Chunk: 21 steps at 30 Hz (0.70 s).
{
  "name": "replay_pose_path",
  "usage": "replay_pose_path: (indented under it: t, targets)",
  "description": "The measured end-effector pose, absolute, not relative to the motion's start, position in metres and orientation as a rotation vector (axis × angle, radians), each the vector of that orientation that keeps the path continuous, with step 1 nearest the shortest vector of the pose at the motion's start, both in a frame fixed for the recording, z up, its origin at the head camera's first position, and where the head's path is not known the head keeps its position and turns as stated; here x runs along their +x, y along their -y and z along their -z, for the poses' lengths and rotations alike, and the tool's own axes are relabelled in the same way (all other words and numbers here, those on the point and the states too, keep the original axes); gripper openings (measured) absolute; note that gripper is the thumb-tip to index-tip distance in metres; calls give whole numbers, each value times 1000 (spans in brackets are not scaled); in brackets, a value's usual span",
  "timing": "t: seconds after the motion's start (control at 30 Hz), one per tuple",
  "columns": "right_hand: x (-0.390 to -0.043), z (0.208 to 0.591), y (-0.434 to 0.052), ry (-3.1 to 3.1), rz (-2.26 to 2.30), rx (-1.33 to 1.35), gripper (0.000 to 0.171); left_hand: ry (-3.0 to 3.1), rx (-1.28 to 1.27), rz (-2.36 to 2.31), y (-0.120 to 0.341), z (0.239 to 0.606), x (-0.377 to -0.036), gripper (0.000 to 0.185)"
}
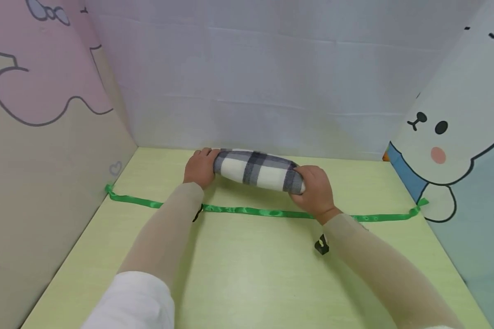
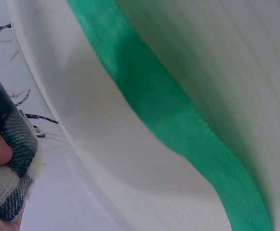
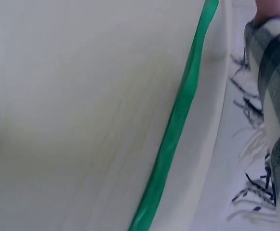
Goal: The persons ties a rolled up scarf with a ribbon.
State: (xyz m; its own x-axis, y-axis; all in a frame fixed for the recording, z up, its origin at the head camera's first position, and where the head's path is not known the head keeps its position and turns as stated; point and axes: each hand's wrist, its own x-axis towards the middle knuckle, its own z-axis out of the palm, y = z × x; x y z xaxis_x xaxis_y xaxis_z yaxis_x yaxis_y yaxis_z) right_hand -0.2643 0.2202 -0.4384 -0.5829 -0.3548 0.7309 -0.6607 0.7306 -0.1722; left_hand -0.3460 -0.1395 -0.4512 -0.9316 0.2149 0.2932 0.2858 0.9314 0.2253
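A rolled-up plaid cloth (image 1: 257, 171) in black, grey and white spans between my two hands near the back of the table. My left hand (image 1: 201, 167) grips its left end, and my right hand (image 1: 314, 188) grips the right end, which sits a little lower in the head view. Shadow lies on the table below the roll. In the left wrist view, the thumb presses on the cloth's end (image 2: 21, 144), with dark and pale fringe threads beside it. Along the roll (image 3: 274, 96) in the right wrist view hang several fringe tassels.
A green ribbon (image 1: 251, 210) runs across the pale yellow table (image 1: 247, 274), nearer than the roll. White cloth (image 1: 255, 82) forms the back wall. Printed cartoon panels stand at left (image 1: 45, 160) and right (image 1: 469, 183). A small black piece (image 1: 322, 246) shows by the right wrist.
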Motion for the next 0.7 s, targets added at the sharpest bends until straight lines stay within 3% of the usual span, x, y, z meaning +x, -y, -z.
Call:
replay_pose_path:
  t: [0.7]
  targets:
    - [-186, 402, -162, 1748, -346, 1180, 34, 2750, -610, 703, 140, 453, -352, 52]
